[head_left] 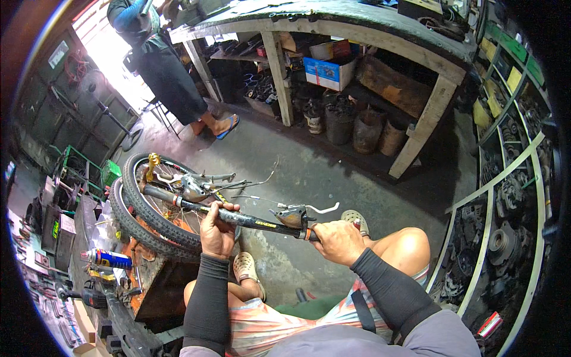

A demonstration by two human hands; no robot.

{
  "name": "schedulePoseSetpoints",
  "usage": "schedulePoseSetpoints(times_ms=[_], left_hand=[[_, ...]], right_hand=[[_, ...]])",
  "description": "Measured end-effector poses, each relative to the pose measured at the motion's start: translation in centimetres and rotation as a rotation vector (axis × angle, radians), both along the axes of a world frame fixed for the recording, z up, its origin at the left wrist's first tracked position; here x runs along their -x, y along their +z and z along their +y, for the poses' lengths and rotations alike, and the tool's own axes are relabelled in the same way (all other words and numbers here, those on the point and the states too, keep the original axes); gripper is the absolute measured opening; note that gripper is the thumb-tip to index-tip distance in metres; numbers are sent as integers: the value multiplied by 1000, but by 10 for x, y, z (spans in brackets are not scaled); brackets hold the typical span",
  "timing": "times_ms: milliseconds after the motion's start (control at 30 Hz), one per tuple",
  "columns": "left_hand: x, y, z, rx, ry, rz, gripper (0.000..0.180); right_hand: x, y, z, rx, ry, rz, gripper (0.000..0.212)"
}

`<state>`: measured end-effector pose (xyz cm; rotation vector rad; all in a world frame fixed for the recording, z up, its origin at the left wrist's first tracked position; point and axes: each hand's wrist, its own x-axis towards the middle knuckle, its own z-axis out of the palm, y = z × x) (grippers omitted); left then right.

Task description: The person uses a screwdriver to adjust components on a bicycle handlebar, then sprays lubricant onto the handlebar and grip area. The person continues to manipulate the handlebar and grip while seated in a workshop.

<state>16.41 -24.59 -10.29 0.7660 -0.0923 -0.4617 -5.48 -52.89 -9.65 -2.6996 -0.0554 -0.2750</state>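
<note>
A black bicycle handlebar (262,224) lies across in front of me above my lap, detached from any frame that I can see. My left hand (217,233) supports it left of the middle, thumb and fingertips around the tube. At its right end my right hand (339,241) is wrapped round the grip area, beside an orange ring. Just inward sits a grey shifter unit (291,216) with a silver brake lever (324,207) pointing away from me. A second shifter unit (191,188) is near the bar's left end, with loose cables (262,181) trailing from that side.
Two bicycle wheels with knobby tyres (134,223) lie at the left. Closer, a blue spray can (109,259) rests on a cluttered bench. A workbench (380,37) with buckets beneath stands ahead; parts shelves (516,178) line the right. Another person (160,65) stands far left.
</note>
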Motion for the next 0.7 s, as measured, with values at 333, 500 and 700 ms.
schedulePoseSetpoints(times_ms=[333,500,700], left_hand=[[-10,0,-7,4,22,60,19],[-8,2,-8,-21,60,69,21],[-3,11,-16,354,15,205,44]], right_hand=[[-8,-2,-4,3,-23,65,27],[-8,0,-3,-20,-5,55,26],[-11,-3,0,-69,-55,-16,32]])
